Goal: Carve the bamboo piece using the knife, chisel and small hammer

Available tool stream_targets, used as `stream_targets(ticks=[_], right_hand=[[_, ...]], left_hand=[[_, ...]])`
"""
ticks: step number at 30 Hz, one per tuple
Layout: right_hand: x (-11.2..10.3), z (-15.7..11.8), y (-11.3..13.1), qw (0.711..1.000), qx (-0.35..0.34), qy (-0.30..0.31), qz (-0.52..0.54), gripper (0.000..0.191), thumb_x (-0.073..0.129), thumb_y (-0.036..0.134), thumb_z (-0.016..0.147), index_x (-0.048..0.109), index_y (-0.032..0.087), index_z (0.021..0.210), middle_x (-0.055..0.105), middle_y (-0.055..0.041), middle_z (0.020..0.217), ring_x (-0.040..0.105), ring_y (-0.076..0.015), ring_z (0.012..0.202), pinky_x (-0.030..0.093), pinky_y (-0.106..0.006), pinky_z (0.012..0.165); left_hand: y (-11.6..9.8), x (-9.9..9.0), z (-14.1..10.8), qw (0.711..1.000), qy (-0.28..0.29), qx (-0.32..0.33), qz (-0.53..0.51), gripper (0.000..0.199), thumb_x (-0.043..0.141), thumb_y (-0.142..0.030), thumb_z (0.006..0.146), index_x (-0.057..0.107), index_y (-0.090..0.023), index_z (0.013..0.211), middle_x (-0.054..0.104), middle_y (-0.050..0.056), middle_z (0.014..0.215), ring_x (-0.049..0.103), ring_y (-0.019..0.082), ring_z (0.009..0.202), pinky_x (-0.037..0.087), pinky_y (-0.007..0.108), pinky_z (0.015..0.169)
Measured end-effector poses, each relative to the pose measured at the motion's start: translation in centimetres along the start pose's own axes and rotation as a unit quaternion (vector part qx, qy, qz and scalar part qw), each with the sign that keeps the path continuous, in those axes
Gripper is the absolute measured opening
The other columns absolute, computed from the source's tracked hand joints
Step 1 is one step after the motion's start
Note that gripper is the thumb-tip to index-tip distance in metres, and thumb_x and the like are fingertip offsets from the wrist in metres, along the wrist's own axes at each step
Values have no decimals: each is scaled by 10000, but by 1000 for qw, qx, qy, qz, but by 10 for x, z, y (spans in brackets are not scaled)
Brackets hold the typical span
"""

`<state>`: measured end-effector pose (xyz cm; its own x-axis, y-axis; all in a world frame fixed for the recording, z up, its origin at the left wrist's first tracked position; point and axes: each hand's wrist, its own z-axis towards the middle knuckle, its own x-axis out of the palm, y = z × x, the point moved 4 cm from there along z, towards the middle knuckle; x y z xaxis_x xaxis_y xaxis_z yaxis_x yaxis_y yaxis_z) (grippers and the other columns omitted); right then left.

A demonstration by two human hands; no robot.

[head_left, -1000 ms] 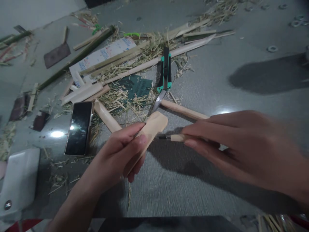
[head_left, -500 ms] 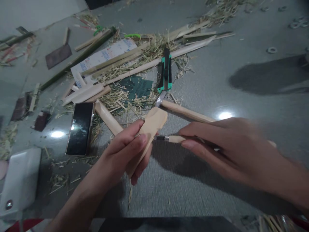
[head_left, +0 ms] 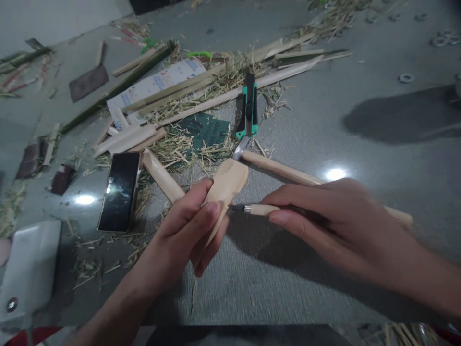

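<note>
My left hand is closed around a pale, flat piece of bamboo, tilted with its broad, curved end upward and its lower part in my fingers. My right hand grips a carving knife by its light wooden handle. The short blade meets the notched right edge of the bamboo piece, beside my left thumb; its tip is hidden there. Just beyond the bamboo lie a green-and-black utility knife and a tool with a wooden handle and a metal head, partly covered by my right hand.
A black-screened phone lies left of my hands. Bamboo strips, shavings and green sandpaper are spread across the grey table. At lower left sits a white device; metal rings lie at upper right.
The carving knife has shifted slightly left, its blade now lower along the bamboo's edge. My left hand keeps its hold, with the bamboo piece turned very slightly.
</note>
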<state>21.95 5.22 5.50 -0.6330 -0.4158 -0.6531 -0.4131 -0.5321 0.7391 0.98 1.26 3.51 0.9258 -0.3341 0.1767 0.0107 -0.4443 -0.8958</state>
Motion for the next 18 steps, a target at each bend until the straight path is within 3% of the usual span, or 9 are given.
stream_targets(ticks=[8,13,18], right_hand=[[8,-1,2,999,31,-4,18,269,549,326,1118,732,208,960,608,57,639,521,-83,531,364,-241,545],[8,-3,-1,999,23,-21,19,159,633,329,1078,723,219,1006,649,51,698,531,-85,554,376,-252,567],[9,1,-4,998,39,4,54,230,580,310,1099,719,215,943,616,51,671,516,-87,555,376,-243,552]], left_hand=[[3,2,0,997,-54,44,14,311,461,-482,1135,444,-232,950,474,-100,505,346,71,415,276,232,449],[5,2,1,998,-48,48,7,320,453,-484,1133,434,-238,929,480,-98,505,352,77,397,262,251,428],[1,2,1,990,-93,76,69,332,443,-449,1147,436,-236,892,521,-91,529,421,79,437,352,249,484]])
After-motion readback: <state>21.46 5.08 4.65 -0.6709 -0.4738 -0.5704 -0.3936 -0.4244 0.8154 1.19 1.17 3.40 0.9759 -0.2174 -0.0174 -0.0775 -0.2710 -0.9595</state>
